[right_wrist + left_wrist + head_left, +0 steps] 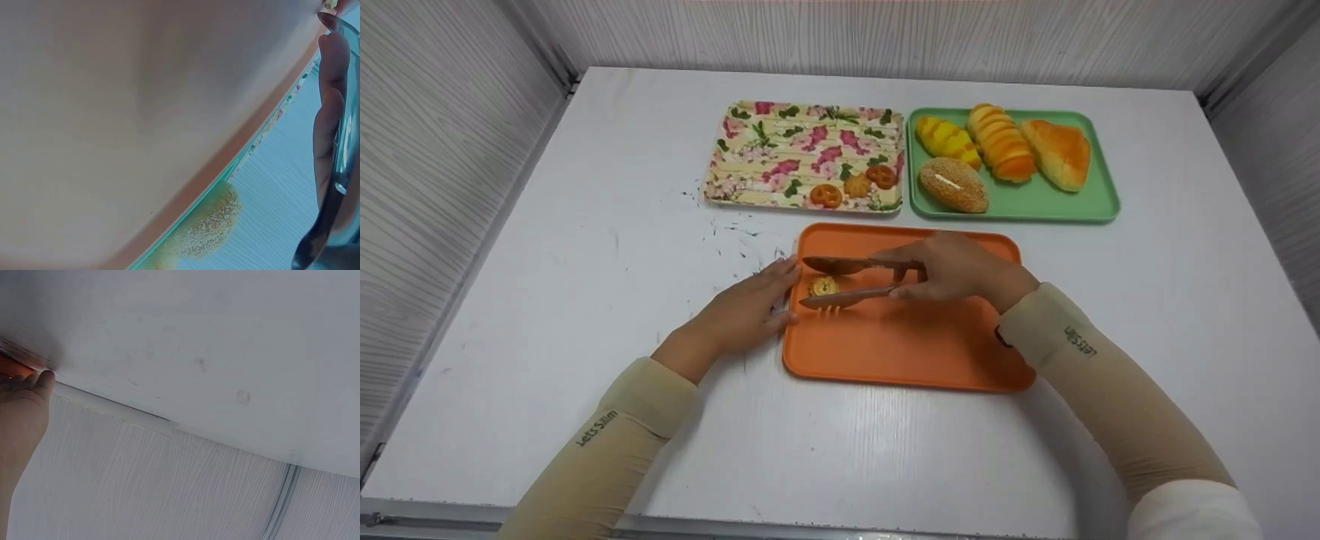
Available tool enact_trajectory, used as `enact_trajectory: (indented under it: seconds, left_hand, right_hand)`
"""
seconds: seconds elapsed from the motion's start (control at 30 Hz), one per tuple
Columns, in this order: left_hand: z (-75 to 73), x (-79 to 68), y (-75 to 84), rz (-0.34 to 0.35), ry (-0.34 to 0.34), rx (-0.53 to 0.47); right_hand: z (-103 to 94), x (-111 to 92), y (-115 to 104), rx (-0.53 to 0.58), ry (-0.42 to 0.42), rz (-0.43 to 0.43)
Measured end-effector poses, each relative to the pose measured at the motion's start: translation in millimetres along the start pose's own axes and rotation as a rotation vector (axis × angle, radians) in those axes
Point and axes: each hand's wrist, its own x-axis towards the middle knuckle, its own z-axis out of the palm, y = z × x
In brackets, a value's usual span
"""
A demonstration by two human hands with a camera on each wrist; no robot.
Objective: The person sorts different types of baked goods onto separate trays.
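Observation:
My right hand (pixel 960 270) grips a pair of serving tongs (pixel 847 298) over the orange tray (pixel 915 345). One arm of the tongs ends like a spoon, the other like a fork. Between their parted tips lies a small round golden cookie (pixel 823 286) near the tray's left edge; whether the fork arm touches it I cannot tell. In the right wrist view the tongs (pixel 346 129) shine along the fingers (pixel 334 62). My left hand (pixel 742 311) rests at the tray's left rim, fingers extended against it. The left wrist view catches only that hand (pixel 22 416) and an orange sliver.
Behind stands a floral tray (pixel 810 154) with two pretzels and a small biscuit (pixel 856 185) at its front right. Beside it, a green tray (pixel 1035 206) bears several breads, including a seeded bun (pixel 952 184). Wood-grain panels (pixel 885 41) wall the white table (pixel 607 247).

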Motion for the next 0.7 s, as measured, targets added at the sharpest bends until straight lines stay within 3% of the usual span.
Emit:
enact_trajectory:
  seconds: [0.33, 0.57, 0.7]
  left_hand:
    - [1.3, 1.0, -1.1, 0.006, 0.01, 0.001]
    - [0.8, 1.3, 1.1, 0.0, 0.013, 0.003]
    - [1.1, 1.4, 0.7, -0.001, 0.009, -0.002]
  right_hand:
    - [0.4, 3.3, -5.0, -0.011, 0.005, 0.009]
    - [0.6, 5.2, -6.9, -0.026, 0.058, -0.089]
    - [1.1, 4.6, -6.6, -0.031, 0.049, -0.077]
